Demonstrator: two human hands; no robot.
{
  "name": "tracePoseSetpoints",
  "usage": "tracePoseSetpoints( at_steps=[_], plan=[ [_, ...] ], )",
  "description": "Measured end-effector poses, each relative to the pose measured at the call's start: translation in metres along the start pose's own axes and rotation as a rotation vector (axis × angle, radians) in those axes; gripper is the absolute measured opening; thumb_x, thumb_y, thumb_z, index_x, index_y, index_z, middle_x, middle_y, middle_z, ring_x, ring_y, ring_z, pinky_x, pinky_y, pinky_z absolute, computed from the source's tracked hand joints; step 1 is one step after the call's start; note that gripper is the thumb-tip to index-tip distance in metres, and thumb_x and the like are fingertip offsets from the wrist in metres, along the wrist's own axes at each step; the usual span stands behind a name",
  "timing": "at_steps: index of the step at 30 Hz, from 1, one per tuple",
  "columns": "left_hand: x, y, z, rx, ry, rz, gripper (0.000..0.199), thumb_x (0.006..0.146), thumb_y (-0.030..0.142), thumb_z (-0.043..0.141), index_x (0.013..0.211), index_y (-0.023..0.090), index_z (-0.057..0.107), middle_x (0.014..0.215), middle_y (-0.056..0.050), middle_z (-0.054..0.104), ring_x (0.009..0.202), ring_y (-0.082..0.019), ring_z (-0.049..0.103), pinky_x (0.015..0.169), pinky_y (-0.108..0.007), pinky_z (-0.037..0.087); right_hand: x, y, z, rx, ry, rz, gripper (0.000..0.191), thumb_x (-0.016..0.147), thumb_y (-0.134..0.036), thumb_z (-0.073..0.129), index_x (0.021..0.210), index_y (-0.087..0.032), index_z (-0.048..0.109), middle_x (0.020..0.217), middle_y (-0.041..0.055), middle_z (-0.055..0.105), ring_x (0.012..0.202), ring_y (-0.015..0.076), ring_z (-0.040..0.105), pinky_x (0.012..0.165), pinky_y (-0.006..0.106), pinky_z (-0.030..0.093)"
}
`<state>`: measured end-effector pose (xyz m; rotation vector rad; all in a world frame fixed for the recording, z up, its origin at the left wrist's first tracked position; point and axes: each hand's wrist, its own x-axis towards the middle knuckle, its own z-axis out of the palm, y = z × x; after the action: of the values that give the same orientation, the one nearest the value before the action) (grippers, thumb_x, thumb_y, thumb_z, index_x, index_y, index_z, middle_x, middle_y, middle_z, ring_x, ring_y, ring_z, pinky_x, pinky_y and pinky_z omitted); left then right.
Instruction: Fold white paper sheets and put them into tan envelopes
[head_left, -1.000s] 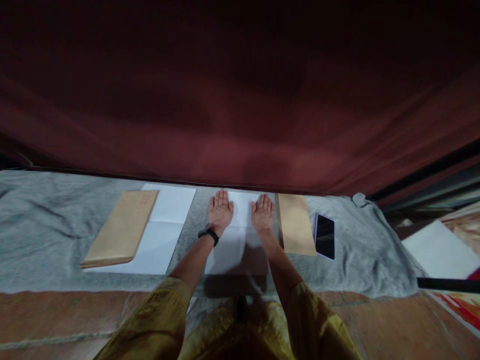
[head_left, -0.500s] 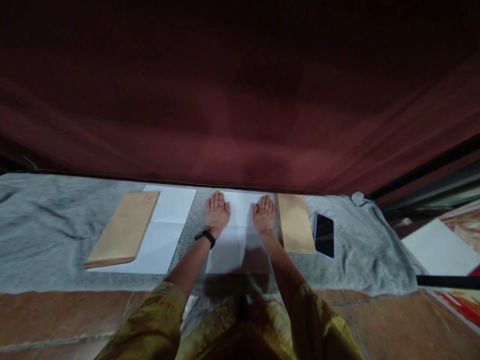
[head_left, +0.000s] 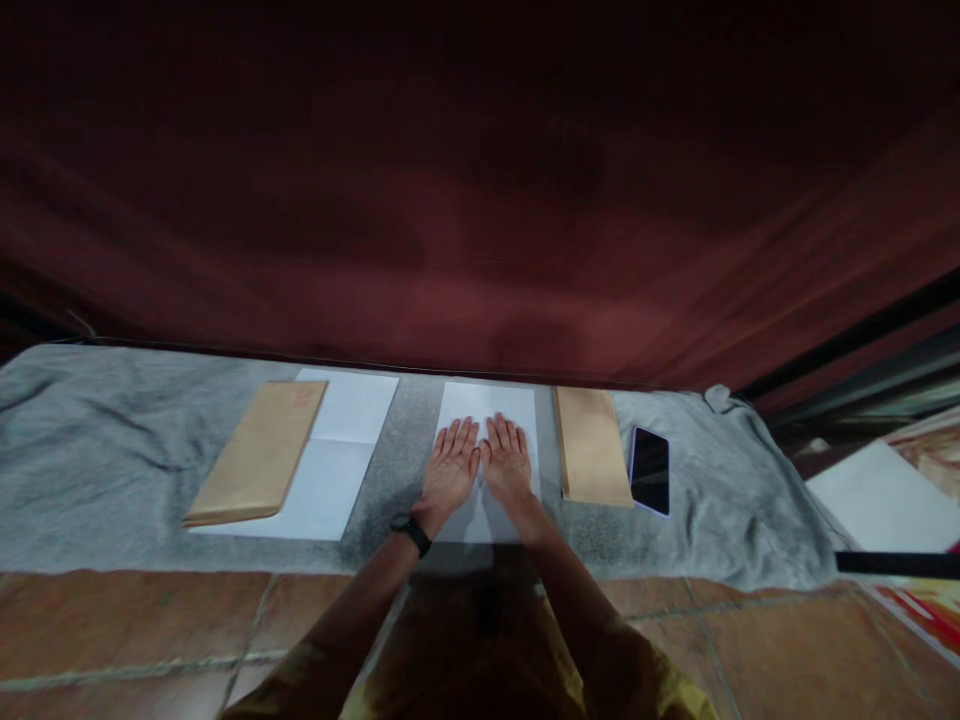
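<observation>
A white sheet of paper lies in front of me on a grey cloth, partly covered by my hands. My left hand rests flat on the sheet's left half, fingers stretched out, with a dark watch on the wrist. Flat on the right half lies my right hand, its fingers also extended. The two thumbs nearly meet at the middle of the sheet. Neither hand grips anything. Right of the sheet is a stack of brown envelopes.
To the left, another pile of brown envelopes overlaps creased white paper. A phone lies right of the envelopes. Behind the cloth rises a dark red surface. Tiled floor shows in front.
Both hands have slid inward from the sheet's side edges to its middle and a little closer to me. They stay flat. The view has shifted slightly.
</observation>
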<state>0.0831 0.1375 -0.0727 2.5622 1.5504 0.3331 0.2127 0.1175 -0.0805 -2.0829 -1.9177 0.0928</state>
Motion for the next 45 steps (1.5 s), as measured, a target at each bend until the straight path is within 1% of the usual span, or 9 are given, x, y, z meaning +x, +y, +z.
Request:
tracePoseSetpoints(
  at_steps=[6, 13, 18, 22, 31, 35, 38, 41, 45],
  plan=[
    [-0.004, -0.007, 0.004, 0.025, 0.041, -0.060, 0.060, 0.105, 0.032, 0.029, 0.163, 0.015, 0.033, 0.165, -0.011, 0.038, 0.157, -0.022, 0.027, 0.130, -0.046, 0.021, -0.008, 0.009, 0.003, -0.018, 0.072, 0.037, 0.051, 0.109, -0.031, 0.036, 0.157, -0.016, 0.045, 0.165, 0.0136, 0.040, 0.153, 0.0274, 0.038, 0.126, 0.050, 0.026],
    [-0.013, -0.010, 0.002, 0.030, 0.084, -0.121, 0.061, 0.105, 0.032, 0.029, 0.162, 0.010, 0.034, 0.166, -0.014, 0.036, 0.157, -0.025, 0.028, 0.130, -0.046, 0.023, -0.018, 0.023, 0.003, -0.045, 0.146, 0.064, 0.051, 0.110, -0.030, 0.037, 0.157, -0.011, 0.044, 0.163, 0.0180, 0.041, 0.152, 0.0301, 0.039, 0.123, 0.052, 0.031],
    [-0.019, -0.016, 0.001, 0.048, 0.105, -0.140, 0.061, 0.105, 0.032, 0.028, 0.161, 0.010, 0.035, 0.165, -0.015, 0.037, 0.157, -0.026, 0.028, 0.129, -0.048, 0.025, -0.025, 0.029, 0.000, -0.057, 0.168, 0.073, 0.051, 0.110, -0.031, 0.038, 0.156, -0.011, 0.045, 0.162, 0.0195, 0.042, 0.150, 0.0288, 0.042, 0.123, 0.052, 0.033],
    [-0.025, -0.020, 0.000, 0.051, 0.127, -0.156, 0.060, 0.105, 0.032, 0.029, 0.161, 0.010, 0.035, 0.164, -0.015, 0.039, 0.157, -0.026, 0.029, 0.129, -0.049, 0.026, -0.030, 0.033, 0.001, -0.049, 0.206, 0.080, 0.052, 0.109, -0.032, 0.036, 0.155, -0.010, 0.047, 0.161, 0.0202, 0.044, 0.149, 0.0300, 0.044, 0.122, 0.055, 0.034],
    [-0.036, -0.031, -0.002, 0.037, 0.134, -0.198, 0.060, 0.105, 0.030, 0.031, 0.158, 0.004, 0.040, 0.163, -0.019, 0.040, 0.155, -0.030, 0.033, 0.127, -0.051, 0.028, -0.040, 0.040, 0.001, -0.064, 0.239, 0.107, 0.053, 0.109, -0.030, 0.035, 0.154, -0.006, 0.048, 0.159, 0.0216, 0.046, 0.147, 0.0313, 0.044, 0.121, 0.054, 0.035],
    [-0.050, -0.022, -0.002, 0.027, 0.164, -0.166, 0.059, 0.105, 0.032, 0.032, 0.158, 0.006, 0.040, 0.165, -0.018, 0.036, 0.156, -0.032, 0.030, 0.126, -0.055, 0.028, -0.055, 0.029, -0.001, -0.051, 0.231, 0.068, 0.052, 0.109, -0.028, 0.036, 0.156, -0.008, 0.044, 0.161, 0.0201, 0.045, 0.149, 0.0304, 0.042, 0.122, 0.054, 0.033],
    [-0.065, -0.005, 0.000, 0.034, 0.162, -0.053, 0.058, 0.106, 0.031, 0.031, 0.159, 0.010, 0.039, 0.166, -0.015, 0.036, 0.157, -0.030, 0.028, 0.127, -0.054, 0.028, -0.071, 0.012, -0.001, -0.018, 0.211, -0.023, 0.052, 0.108, -0.026, 0.036, 0.157, -0.009, 0.042, 0.162, 0.0184, 0.043, 0.150, 0.0297, 0.040, 0.123, 0.055, 0.031],
    [-0.077, 0.011, 0.003, 0.033, 0.128, 0.059, 0.056, 0.106, 0.027, 0.030, 0.159, 0.012, 0.040, 0.165, -0.011, 0.039, 0.157, -0.027, 0.030, 0.127, -0.051, 0.030, -0.085, -0.004, -0.002, -0.011, 0.154, -0.096, 0.050, 0.107, -0.024, 0.038, 0.154, -0.009, 0.047, 0.163, 0.0167, 0.043, 0.152, 0.0288, 0.037, 0.125, 0.051, 0.030],
    [-0.086, 0.017, 0.006, 0.031, 0.111, 0.092, 0.056, 0.105, 0.026, 0.031, 0.157, 0.009, 0.042, 0.163, -0.014, 0.042, 0.156, -0.028, 0.032, 0.126, -0.051, 0.032, -0.093, -0.009, -0.006, -0.020, 0.120, -0.099, 0.047, 0.107, -0.023, 0.042, 0.151, -0.012, 0.052, 0.162, 0.0157, 0.045, 0.152, 0.0292, 0.038, 0.124, 0.051, 0.030]
  ],
)
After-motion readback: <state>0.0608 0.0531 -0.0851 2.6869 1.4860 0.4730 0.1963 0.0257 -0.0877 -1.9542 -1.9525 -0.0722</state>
